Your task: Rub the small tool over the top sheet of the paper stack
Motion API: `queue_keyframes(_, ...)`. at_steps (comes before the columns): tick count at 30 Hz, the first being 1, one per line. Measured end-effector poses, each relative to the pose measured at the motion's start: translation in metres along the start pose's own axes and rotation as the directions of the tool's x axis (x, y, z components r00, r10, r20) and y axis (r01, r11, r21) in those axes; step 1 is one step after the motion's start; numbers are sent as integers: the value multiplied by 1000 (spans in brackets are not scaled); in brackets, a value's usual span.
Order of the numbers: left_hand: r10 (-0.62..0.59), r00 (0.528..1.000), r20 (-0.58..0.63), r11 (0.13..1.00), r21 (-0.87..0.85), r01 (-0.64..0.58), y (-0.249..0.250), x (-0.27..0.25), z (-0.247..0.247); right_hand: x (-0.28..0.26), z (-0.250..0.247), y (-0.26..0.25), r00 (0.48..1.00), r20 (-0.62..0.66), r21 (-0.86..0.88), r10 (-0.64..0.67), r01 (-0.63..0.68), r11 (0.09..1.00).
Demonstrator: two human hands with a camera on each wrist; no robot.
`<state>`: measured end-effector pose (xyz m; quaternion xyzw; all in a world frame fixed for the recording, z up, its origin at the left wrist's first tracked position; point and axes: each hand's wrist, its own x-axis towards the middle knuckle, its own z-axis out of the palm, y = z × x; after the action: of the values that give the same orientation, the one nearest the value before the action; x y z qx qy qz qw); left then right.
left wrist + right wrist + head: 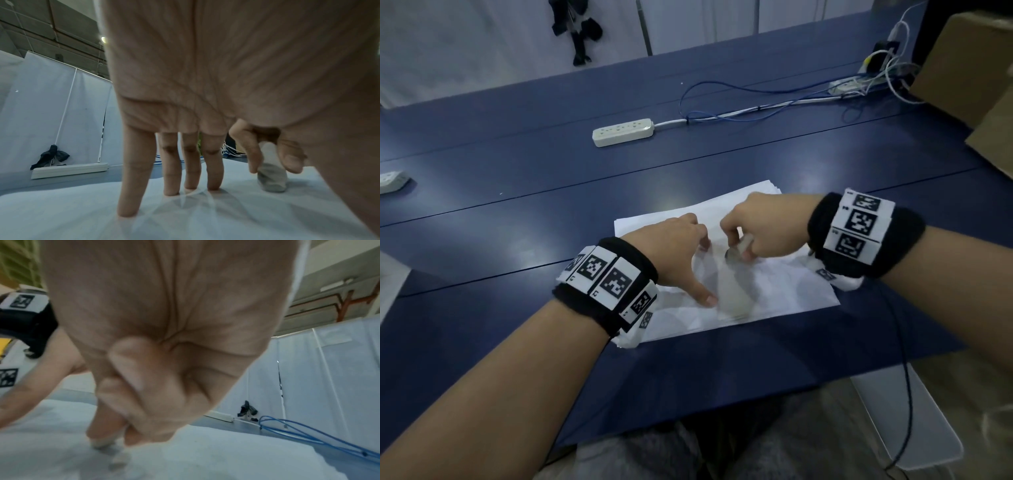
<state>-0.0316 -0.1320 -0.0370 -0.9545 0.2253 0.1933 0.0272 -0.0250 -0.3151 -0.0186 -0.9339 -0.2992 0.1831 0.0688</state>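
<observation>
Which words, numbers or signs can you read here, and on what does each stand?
No words can be read.
Left wristband: black-and-white square code tags; the tiny marks beside them are too small to read.
Right wristband: the same kind of tags, small marks unreadable.
Paper, eraser and power strip: no print visible.

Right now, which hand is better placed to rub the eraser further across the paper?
Probably the right hand: it pinches the eraser against the paper, while the left hand only presses the sheet flat.
</observation>
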Motion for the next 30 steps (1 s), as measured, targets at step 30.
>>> queue_keyframes(30, -7, 1000, 8, 1000, 11, 7, -1, 4, 0, -17, 12, -2, 974, 217, 78, -66, 50, 996)
